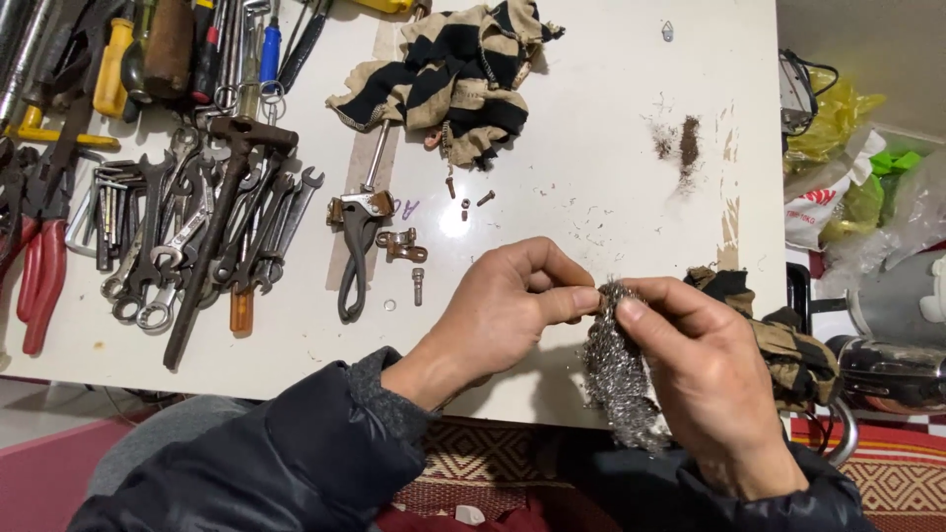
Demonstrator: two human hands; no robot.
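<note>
Both my hands meet over the near edge of a white table (591, 118). My left hand (507, 305) pinches the top of a wad of steel wool (616, 379) between thumb and fingers. My right hand (709, 379) grips the same wad from the right side, and the wool hangs down below my fingers. Whether a small part sits inside the wool is hidden. A dismantled brake lever (357, 241) with a brown bracket (402, 244) and loose screws (463, 205) lies on the table just beyond my left hand.
A heap of wrenches (187, 236), red-handled pliers (39, 266) and screwdrivers (197, 49) fills the left of the table. A striped black-and-tan rag (453, 79) lies at the back, a second rag (788, 345) by my right wrist. Rust dust (688, 143) marks the right. Bags and a metal pot (887, 374) stand off the table.
</note>
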